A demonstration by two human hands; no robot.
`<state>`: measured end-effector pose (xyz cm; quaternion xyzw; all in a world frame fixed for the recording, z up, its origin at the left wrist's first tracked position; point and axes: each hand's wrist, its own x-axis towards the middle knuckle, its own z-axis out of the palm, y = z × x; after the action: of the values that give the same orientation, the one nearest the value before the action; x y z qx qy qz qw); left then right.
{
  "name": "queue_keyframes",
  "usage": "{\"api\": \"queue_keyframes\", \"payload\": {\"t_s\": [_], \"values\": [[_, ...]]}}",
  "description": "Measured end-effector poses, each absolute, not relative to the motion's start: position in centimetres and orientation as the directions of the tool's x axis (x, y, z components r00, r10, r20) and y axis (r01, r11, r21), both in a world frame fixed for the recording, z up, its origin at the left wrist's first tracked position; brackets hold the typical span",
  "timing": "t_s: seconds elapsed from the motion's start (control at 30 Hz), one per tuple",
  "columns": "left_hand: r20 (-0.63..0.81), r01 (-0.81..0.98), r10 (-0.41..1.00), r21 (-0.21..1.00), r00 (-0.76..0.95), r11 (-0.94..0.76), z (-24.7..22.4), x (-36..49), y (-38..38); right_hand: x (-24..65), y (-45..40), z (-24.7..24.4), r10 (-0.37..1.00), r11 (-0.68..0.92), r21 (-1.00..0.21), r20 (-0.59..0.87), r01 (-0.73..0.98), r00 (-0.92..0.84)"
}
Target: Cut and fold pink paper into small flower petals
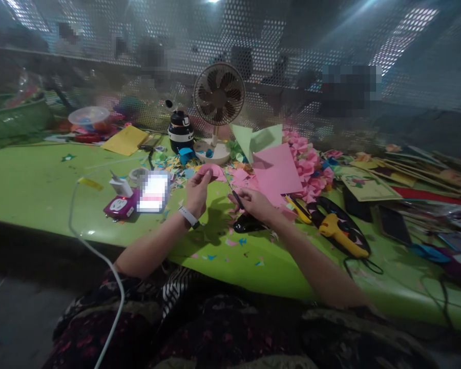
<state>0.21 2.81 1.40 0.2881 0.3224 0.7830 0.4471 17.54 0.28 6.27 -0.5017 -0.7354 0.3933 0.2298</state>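
Pinched in the fingers of my left hand is a pink paper piece with a rounded edge. My right hand is closed around the dark handles of scissors, and their thin blades point up toward the pink paper. Whether the blades touch the paper I cannot tell. Just beyond my right hand are pink paper sheets and a heap of pink paper petals. A shiny black object lies beneath my right wrist. Small paper scraps are scattered below my hands.
A desk fan and a black jar stand behind. To the left are a lit phone, a purple power adapter and a white cable. At right lie a yellow glue gun and a yellow cutter.
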Motion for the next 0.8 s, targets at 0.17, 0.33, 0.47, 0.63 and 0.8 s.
{"api": "queue_keyframes", "payload": {"t_s": [0.17,0.33,0.47,0.63,0.8], "values": [[0.16,-0.514,0.897,0.772,-0.413,-0.375,1.1,0.3,2.9,17.2,0.6,6.4,0.935,0.237,-0.717,-0.014,0.656,-0.353],[0.155,-0.539,0.898,0.754,-0.411,-0.377,1.1,0.3,2.9,16.6,0.6,6.6,0.946,0.245,-0.657,0.002,0.713,-0.323],[0.132,-0.542,0.897,0.756,-0.422,-0.367,1.2,0.3,2.9,16.3,0.9,5.9,0.948,0.258,-0.663,0.035,0.703,-0.315],[0.13,-0.579,0.903,0.728,-0.41,-0.368,0.8,0.4,3.0,16.0,1.1,5.4,0.95,0.254,-0.71,0.055,0.657,-0.307],[0.107,-0.618,0.912,0.703,-0.396,-0.351,0.4,0.7,3.0,15.8,0.8,5.5,0.952,0.238,-0.739,0.049,0.631,-0.302]]}}
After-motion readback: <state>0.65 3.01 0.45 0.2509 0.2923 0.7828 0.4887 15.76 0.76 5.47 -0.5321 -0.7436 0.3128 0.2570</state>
